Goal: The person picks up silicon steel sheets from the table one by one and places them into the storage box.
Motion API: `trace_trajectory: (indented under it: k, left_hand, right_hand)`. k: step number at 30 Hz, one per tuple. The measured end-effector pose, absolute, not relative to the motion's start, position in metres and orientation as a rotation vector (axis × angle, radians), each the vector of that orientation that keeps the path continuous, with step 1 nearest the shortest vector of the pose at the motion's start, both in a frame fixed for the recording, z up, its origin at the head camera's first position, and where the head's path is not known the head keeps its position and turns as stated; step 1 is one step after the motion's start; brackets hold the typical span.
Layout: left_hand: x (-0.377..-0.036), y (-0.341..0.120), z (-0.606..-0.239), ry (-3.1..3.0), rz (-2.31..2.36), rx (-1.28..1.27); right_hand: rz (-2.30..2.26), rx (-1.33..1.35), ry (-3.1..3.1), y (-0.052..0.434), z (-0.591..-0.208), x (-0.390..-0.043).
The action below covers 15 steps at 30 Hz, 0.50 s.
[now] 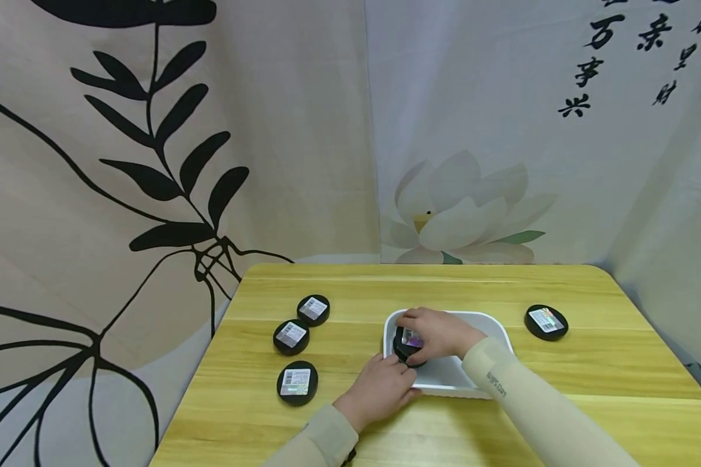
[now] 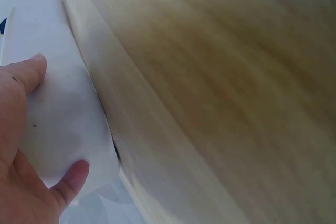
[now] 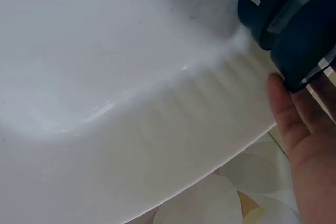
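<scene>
A white plastic tray (image 1: 458, 376) stands on the wooden table, and my left hand (image 1: 382, 390) holds its near left corner. In the left wrist view, the thumb and a finger of the left hand (image 2: 23, 135) lie against the tray's outer wall (image 2: 68, 114). My right hand (image 1: 441, 334) reaches over the tray and grips a flat round black container (image 1: 411, 337) with a label, at the tray's left end. The right wrist view shows this held container (image 3: 307, 38) at the fingertips, beside or above another dark round container (image 3: 260, 9) inside the tray.
Left of the tray lie three labelled round black containers: a far one (image 1: 313, 310), a middle one (image 1: 291, 336) and a near one (image 1: 297, 383). One more container (image 1: 546, 322) lies to the right. Behind the table (image 1: 590, 402) hangs a printed curtain (image 1: 304, 130).
</scene>
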<state>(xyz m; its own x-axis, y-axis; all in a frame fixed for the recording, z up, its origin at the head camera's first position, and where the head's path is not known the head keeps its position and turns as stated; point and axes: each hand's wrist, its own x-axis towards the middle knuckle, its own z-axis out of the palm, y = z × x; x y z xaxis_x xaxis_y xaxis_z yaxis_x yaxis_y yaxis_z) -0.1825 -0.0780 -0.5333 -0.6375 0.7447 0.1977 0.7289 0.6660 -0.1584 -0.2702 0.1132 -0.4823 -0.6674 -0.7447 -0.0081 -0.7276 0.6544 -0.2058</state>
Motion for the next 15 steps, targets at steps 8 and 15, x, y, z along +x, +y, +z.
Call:
trace_trajectory:
  k: [8,15]
  left_hand:
    - [-0.1817,-0.0776,-0.5329,-2.644,0.087,-1.186]
    - [-0.1811,-0.0784,-0.5314,-2.64,0.083,-1.191]
  right_hand:
    - [-0.246,-1.287,2.789,0.1107,-0.4887,-0.2707]
    - [-0.239,-1.273,2.784,0.1094,-0.4907,-0.2705]
